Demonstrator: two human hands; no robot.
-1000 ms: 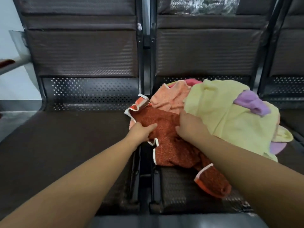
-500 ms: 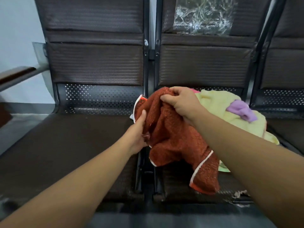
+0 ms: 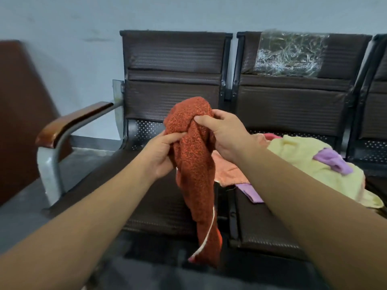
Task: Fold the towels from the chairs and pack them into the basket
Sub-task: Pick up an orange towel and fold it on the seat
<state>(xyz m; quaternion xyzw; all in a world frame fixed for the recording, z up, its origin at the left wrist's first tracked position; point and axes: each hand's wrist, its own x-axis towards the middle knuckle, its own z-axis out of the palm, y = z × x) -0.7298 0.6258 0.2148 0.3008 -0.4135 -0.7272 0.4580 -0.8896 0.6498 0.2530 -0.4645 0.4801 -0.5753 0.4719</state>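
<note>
Two hands held one red towel (image 3: pixel 194 174) up in the air, over the gap between the left chair (image 3: pixel 159 206) and the middle chair (image 3: pixel 293 105). The left hand (image 3: pixel 161 155) gripped the towel from the left side, with its thumb pressed on the cloth and its fingers curled round behind. The right hand (image 3: pixel 224 135) was a bit higher, and it pinched the bunched top of the towel between its thumb and curled fingers. Both arms reached forward from the near edge, one from the near left and one from the near right. The towel hung down in one long twist, and its low end, with a white edge, dangled by the near side of the seats.

Three dark brown chairs stood in a row against the wall (image 3: pixel 62 28), but only a thin strip of the right chair (image 3: pixel 380 101) showed. One brown armrest (image 3: pixel 71 122) stuck out on the left. One sheet of shiny plastic (image 3: pixel 291 53) covered the top of the middle chair's back.

One pile of towels lay on the middle seat, right of the hands. It had one yellow towel (image 3: pixel 310 162) on top, one peach towel (image 3: pixel 228 170) lying flat on the left, and one pink edge (image 3: pixel 270 136) on the far side. Purple cloth (image 3: pixel 333 162) showed in two spots, and it was hard to tell if that was one towel or two.
</note>
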